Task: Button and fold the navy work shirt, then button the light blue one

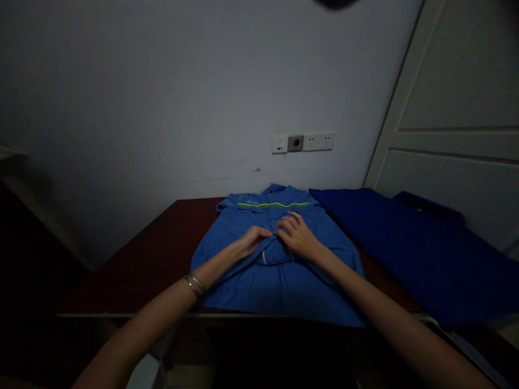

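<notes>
A light blue work jacket lies front side up on a dark red table, its collar toward the wall and a yellow-green stripe across the chest. My left hand pinches the left front edge near the middle of the jacket. Close beside it, my right hand has its thumb and index finger closed on the other front edge at the same spot. The fingertips of both hands nearly meet there. What exactly lies between them, a button or a fastener, is too small to make out. The lower front is lifted and folds open below the hands.
The dark red table stands against a pale wall. To the right lies a darker blue garment, overhanging the front edge. Sockets and a switch sit on the wall above the jacket. A white panelled door is at the right.
</notes>
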The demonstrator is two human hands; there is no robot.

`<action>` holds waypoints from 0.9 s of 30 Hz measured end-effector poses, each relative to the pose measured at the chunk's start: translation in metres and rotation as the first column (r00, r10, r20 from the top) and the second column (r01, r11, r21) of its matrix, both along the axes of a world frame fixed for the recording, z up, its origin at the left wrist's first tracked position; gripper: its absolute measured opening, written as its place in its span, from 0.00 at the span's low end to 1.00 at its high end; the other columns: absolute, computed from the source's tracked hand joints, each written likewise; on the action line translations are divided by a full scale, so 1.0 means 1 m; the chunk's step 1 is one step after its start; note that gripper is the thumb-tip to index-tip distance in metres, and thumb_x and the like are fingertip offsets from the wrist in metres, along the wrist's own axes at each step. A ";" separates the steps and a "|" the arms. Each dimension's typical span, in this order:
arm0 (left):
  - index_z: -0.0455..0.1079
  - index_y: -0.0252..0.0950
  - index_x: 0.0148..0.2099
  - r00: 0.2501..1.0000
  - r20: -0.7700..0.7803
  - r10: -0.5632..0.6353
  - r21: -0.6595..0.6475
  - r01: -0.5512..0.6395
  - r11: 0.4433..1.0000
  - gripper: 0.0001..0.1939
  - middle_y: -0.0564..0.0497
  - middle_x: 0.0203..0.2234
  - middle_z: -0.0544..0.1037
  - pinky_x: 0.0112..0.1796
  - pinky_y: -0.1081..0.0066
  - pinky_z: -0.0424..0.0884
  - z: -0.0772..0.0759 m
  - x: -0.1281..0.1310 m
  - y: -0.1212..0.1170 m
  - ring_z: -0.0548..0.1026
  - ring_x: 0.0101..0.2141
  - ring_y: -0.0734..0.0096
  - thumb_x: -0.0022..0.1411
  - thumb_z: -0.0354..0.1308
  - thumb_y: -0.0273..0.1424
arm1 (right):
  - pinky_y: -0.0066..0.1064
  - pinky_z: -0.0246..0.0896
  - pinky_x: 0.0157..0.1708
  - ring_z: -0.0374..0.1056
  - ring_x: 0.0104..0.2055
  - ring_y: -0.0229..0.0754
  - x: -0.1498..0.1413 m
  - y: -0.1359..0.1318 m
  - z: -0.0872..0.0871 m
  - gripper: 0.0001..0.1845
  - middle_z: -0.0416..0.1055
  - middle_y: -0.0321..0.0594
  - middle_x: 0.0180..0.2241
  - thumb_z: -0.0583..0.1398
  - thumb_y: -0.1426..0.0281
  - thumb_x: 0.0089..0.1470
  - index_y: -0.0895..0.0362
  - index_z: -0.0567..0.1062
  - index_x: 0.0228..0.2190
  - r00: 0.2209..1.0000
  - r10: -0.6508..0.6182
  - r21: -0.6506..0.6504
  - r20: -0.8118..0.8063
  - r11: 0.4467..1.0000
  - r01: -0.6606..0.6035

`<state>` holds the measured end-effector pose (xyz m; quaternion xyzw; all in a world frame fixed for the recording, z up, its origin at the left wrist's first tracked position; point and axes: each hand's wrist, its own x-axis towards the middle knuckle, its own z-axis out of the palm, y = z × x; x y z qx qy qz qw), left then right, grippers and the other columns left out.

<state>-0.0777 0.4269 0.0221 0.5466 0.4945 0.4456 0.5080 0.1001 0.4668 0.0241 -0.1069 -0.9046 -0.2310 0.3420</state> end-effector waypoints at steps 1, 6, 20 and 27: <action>0.68 0.32 0.21 1.000 0.030 0.002 -0.037 -0.001 0.999 0.06 0.51 0.18 0.71 0.29 0.70 0.66 0.002 0.001 -0.002 0.67 0.20 0.74 0.45 0.52 0.24 | 0.47 0.51 0.49 0.57 0.45 0.46 0.001 0.002 0.000 0.10 0.65 0.46 0.38 0.51 0.74 0.57 0.58 0.73 0.34 1.000 0.008 -0.049 -0.016 0.999 -0.009; 0.72 0.30 0.27 0.994 0.087 0.067 -0.074 -0.061 0.995 0.06 0.53 0.20 0.73 0.29 0.74 0.62 0.002 0.002 -0.010 0.67 0.22 0.77 0.44 0.60 0.27 | 0.40 0.57 0.46 0.58 0.47 0.44 0.006 0.011 -0.002 0.13 0.62 0.45 0.43 0.57 0.64 0.53 0.56 0.72 0.40 0.981 0.051 -0.434 -0.186 0.892 -0.129; 0.75 0.30 0.35 0.985 -0.173 0.002 0.035 0.004 0.999 0.15 0.49 0.28 0.77 0.34 0.73 0.64 0.011 -0.002 -0.021 0.70 0.28 0.73 0.44 0.62 0.34 | 0.39 0.56 0.49 0.60 0.46 0.42 0.009 -0.004 0.004 0.12 0.63 0.42 0.41 0.59 0.63 0.51 0.54 0.72 0.37 0.982 0.120 -0.669 -0.149 0.719 -0.189; 0.74 0.30 0.41 0.897 -0.439 -0.047 0.043 0.073 0.996 0.19 0.46 0.34 0.77 0.36 0.73 0.65 0.014 -0.044 -0.041 0.72 0.33 0.71 0.48 0.59 0.37 | 0.40 0.53 0.52 0.58 0.51 0.45 0.068 -0.019 0.000 0.28 0.60 0.44 0.48 0.58 0.54 0.48 0.54 0.67 0.49 0.992 0.050 -0.747 0.117 0.663 0.055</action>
